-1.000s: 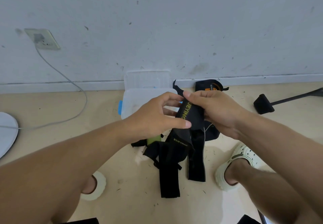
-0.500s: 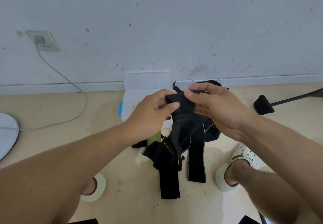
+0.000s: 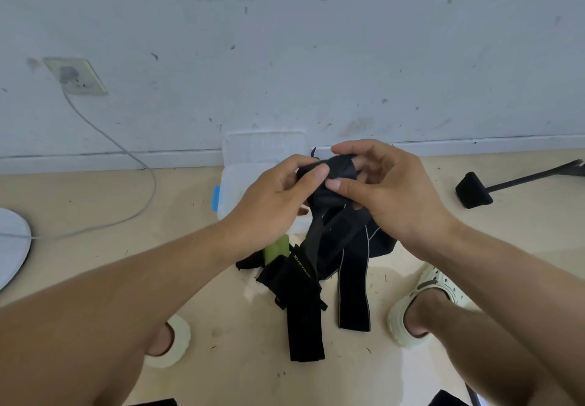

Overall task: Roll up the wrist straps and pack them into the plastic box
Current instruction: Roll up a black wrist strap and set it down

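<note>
Hands, left (image 3: 275,196) and right (image 3: 389,184), grip rolled strap (image 3: 335,171) above open plastic box (image 3: 234,180), contents unclear.

A scuffed pale wall (image 3: 316,57) meets a beige floor (image 3: 95,203). A wall socket (image 3: 76,76) at left has a grey cable (image 3: 139,165) trailing down across the floor toward a white round disc (image 3: 12,244) at the left edge. At right lies a black padded block on a rod (image 3: 474,190), and two pale clogs (image 3: 424,304) are on the person's feet.

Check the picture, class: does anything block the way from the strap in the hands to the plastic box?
Nothing visible does. Both the left hand and the right hand grip the strap directly in front of the box, whose lid stands open against the wall. The hands hide part of the box.
</note>
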`<state>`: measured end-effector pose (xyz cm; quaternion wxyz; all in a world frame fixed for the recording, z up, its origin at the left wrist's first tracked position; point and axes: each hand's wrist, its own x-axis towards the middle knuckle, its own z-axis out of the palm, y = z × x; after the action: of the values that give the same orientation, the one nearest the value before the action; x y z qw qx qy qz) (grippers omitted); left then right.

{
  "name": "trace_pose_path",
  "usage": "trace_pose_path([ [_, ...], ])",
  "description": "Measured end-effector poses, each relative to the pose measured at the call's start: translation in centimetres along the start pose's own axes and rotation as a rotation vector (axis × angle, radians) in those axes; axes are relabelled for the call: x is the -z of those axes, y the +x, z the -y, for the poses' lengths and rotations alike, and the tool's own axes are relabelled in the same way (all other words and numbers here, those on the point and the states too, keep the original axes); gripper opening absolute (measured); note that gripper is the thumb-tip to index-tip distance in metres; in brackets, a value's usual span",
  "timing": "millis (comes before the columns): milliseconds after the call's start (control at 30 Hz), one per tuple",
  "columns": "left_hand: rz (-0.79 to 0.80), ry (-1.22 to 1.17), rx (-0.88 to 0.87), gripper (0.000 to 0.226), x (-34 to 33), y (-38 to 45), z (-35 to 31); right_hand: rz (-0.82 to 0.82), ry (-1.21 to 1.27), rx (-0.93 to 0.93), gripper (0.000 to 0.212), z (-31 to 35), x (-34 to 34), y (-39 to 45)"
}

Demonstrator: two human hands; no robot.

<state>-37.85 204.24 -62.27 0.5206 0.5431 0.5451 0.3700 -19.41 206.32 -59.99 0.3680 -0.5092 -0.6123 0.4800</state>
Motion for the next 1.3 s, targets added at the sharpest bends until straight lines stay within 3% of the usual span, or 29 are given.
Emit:
trace_pose_path([
  [133, 0.034, 0.028, 0.017, 0.048, -0.3, -0.5, 0.0, 0.008, -0.016, -0.011, 0.026, 0.3, 0.3, 0.3],
  [467, 0.069, 0.020, 0.081, 0.030, -0.3, -0.3, 0.8, 0.021, -0.324, 0.012, 0.020, -0.1, 1.0, 0.7],
  [767, 0.020, -0.235, 0.246, 0.016, -0.8, -0.2, 0.3, 0.089, -0.117, 0.082, 0.022, -0.6, 0.5, 0.8],
  [1000, -0.077, -0.265, 0.202, 0.016, -0.7, -0.4, 0.5, 0.263, -0.096, -0.086, 0.042, 0.0, 1.1, 0.7],
  [1133, -0.094, -0.219, 0.171, 0.016, -0.7, -0.5, 0.6, 0.261, -0.163, -0.065, 0.003, -0.1, 0.6, 0.3],
  [1300, -0.070, -0.333, 0.220, 0.024, -0.6, -0.4, 0.1, 0.186, -0.283, 0.005, 0.027, -0.4, 0.4, 0.4],
])
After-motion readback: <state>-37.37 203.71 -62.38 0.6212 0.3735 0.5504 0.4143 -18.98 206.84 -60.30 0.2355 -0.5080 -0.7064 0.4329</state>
